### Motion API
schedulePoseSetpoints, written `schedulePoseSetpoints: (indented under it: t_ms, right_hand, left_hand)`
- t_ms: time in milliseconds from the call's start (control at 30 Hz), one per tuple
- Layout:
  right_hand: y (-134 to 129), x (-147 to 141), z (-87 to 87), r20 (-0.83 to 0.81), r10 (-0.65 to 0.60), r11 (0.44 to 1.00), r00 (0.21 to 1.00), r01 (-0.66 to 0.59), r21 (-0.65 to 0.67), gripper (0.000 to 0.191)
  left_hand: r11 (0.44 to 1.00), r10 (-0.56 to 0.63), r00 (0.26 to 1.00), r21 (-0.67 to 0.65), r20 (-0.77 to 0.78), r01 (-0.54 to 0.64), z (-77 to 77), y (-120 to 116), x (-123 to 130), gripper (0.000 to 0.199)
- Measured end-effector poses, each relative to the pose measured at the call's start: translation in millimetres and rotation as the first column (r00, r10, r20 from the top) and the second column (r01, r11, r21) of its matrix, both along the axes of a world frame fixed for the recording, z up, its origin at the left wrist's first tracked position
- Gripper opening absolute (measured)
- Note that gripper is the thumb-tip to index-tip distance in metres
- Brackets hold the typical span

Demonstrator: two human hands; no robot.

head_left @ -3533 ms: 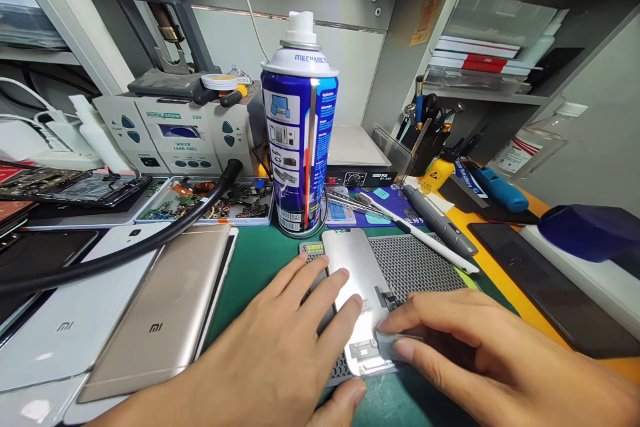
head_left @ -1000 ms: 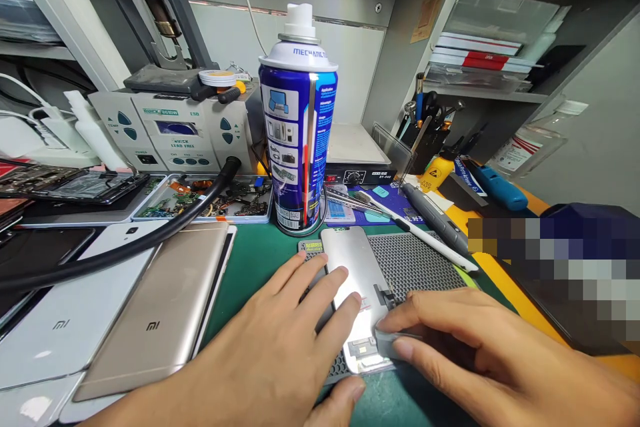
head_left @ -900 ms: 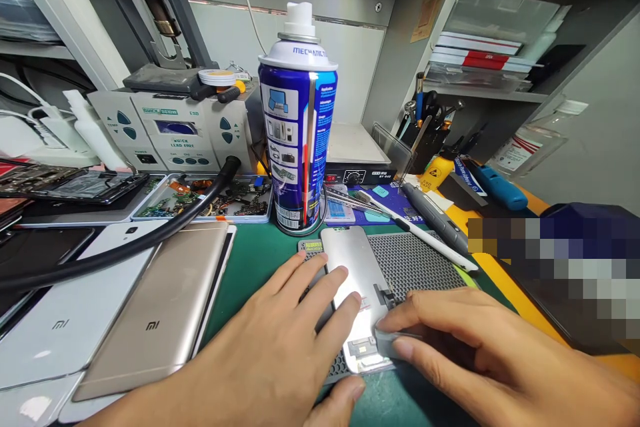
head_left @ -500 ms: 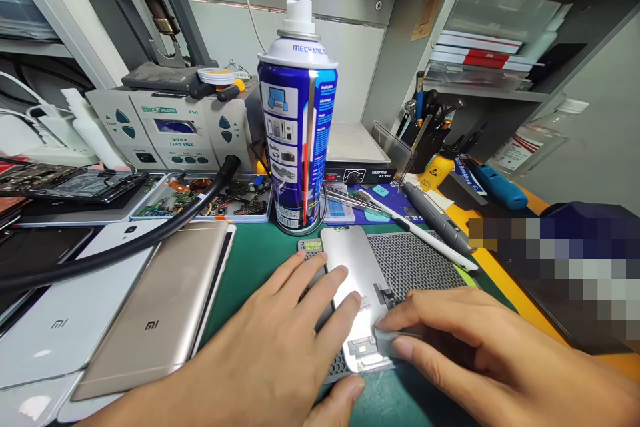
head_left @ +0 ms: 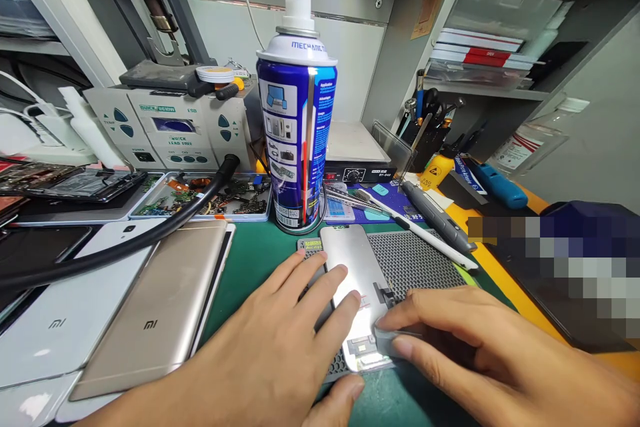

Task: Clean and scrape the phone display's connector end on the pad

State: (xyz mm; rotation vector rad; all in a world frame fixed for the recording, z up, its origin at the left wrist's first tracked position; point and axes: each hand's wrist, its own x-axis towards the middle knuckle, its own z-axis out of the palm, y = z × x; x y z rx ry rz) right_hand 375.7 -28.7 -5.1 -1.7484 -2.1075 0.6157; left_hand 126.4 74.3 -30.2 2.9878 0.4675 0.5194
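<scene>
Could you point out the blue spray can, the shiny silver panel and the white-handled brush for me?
Blue spray can [head_left: 299,136]: head view, on its printed body.
Silver panel [head_left: 364,280]: head view, on its bare, shiny middle.
White-handled brush [head_left: 430,239]: head view, on its handle.

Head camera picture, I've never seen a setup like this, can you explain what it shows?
No robot here: these are a person's two bare hands, seen from a camera worn on their head. The left hand is spread, fingertips on a silver panel, which lies over a gray honeycomb pad on a green mat. The right hand pinches a small gray piece at the panel's lower right edge; I can't tell what it is. A blue spray can stands behind, and a gold phone back lies to the left.
</scene>
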Motion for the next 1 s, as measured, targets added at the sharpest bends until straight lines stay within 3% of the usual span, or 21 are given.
schedulePoseSetpoints:
  t_ms: [300,467,667,833,1000]
  right_hand:
    - [-3.6,6.7,-8.5,-0.002,0.007,1.000,1.000,-0.007,-0.006,0.025]
    - [-2.6,5.2,-6.8,0.003,0.014,1.000,1.000,-0.014,-0.017,0.026]
    - [0.0,2.2,-4.0,0.022,0.020,0.999,1.000,-0.020,-0.029,0.023]
    - [-1.9,1.9,-2.7,0.031,0.027,0.999,0.999,-0.028,0.017,0.025]
    - [-2.1,3.1,-2.9,0.009,0.048,0.996,0.999,-0.049,0.070,0.025]
  left_hand:
    - [1.000,0.003,1.000,0.010,0.007,-0.003,-2.2,0.4,-0.2,0.049]
    - [0.999,-0.036,0.999,0.017,0.016,0.036,-8.5,5.8,1.7,0.052]
    - [1.000,-0.013,1.000,-0.020,-0.009,0.012,-5.3,3.0,0.0,0.048]
    - [1.000,0.013,1.000,-0.013,-0.012,-0.013,0.5,-1.8,-0.3,0.049]
    - [1.000,-0.001,1.000,0.029,-0.009,0.001,-5.5,2.4,1.6,0.048]
